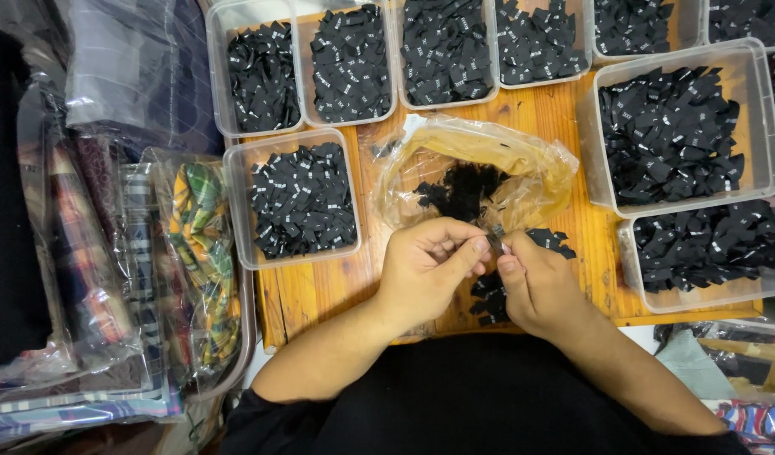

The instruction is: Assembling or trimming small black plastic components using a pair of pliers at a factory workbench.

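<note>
A small black woven label point(497, 233) is pinched between the fingertips of the left hand point(425, 268) and right hand point(535, 282), near the crumpled clear plastic bag point(522, 164) on the orange wooden table point(320, 286).

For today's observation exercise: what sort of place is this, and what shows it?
Probably a garment or label-sorting workshop: clear tubs of black woven labels, bagged patterned fabrics, and both hands pinching one label.
</note>
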